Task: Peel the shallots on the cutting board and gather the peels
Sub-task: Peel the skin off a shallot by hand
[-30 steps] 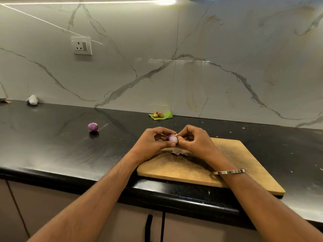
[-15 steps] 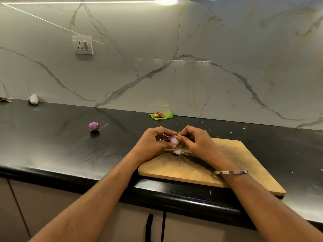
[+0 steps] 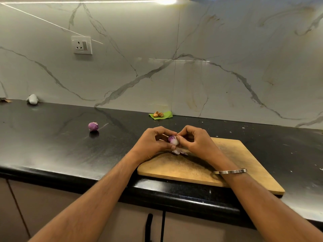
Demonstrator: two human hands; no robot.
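Both hands (image 3: 176, 142) pinch shallot (image 3: 173, 140); peels (image 3: 179, 152) beneath.

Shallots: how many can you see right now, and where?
2. One shallot is held between the left hand and right hand above the cutting board; another shallot lies on the counter left. Hands may hide more.

The black surface (image 3: 52, 147) holds a wooden cutting board (image 3: 244, 165), a purple shallot (image 3: 93, 126) and a green leaf (image 3: 166, 115).
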